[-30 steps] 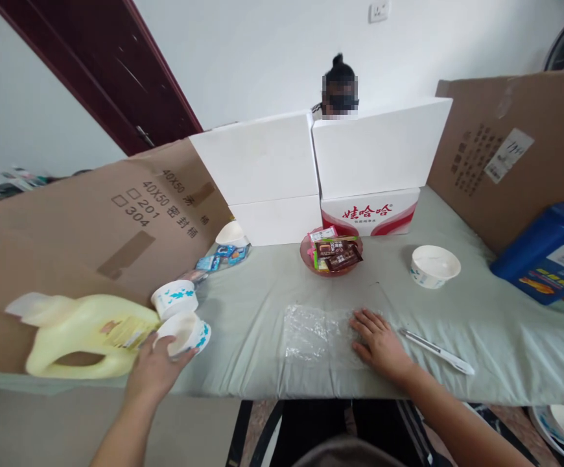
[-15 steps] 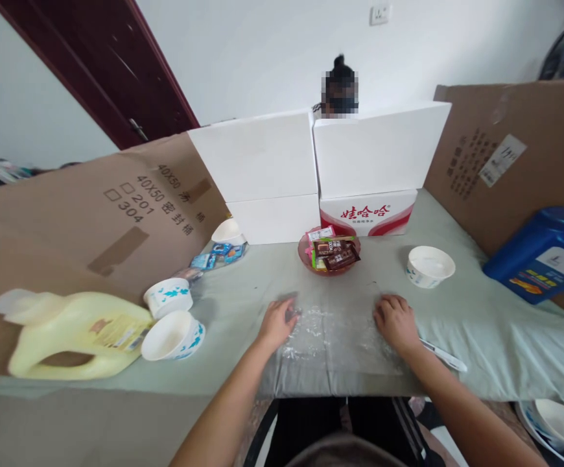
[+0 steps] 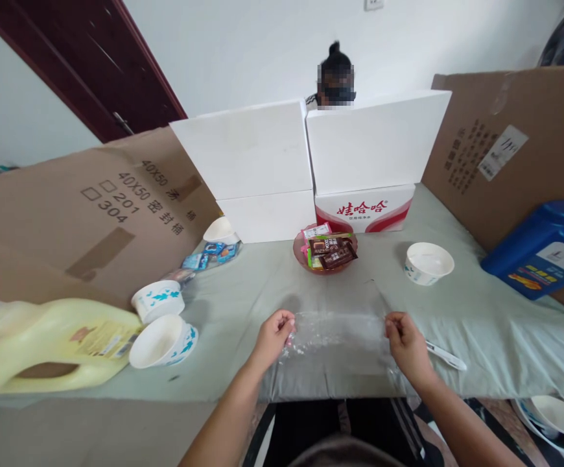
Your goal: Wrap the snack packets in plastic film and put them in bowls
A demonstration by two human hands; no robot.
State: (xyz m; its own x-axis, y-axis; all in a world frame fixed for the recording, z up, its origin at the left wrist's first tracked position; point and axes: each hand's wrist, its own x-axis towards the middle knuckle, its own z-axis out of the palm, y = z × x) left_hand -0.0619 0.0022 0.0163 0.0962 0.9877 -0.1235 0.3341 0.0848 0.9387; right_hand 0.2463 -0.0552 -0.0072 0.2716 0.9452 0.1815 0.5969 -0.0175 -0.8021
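A sheet of clear plastic film (image 3: pixel 338 334) stretches between my two hands, just above the table's front part. My left hand (image 3: pixel 278 332) pinches its left edge, fingers closed. At the right edge, my right hand (image 3: pixel 405 338) grips the film between thumb and fingers. Beyond the film stands a reddish glass bowl (image 3: pixel 325 266) holding several wrapped snacks (image 3: pixel 331 250). A white utility knife (image 3: pixel 446 355) lies beside my right hand. I cannot tell whether the film is a single layer or a bag.
On the left are a yellow jug (image 3: pixel 63 344), two paper bowls (image 3: pixel 163 340) and blue packets (image 3: pixel 209 255). A paper bowl (image 3: pixel 428 264) and blue bottle (image 3: pixel 544 250) stand right. White boxes (image 3: pixel 262 162) and cardboard (image 3: pixel 92 188) enclose the table. A person's head (image 3: pixel 335 74) shows behind.
Both hands have closed on the film's edges and raised it slightly off the table. Earlier they rested on it. The view has shifted a little.
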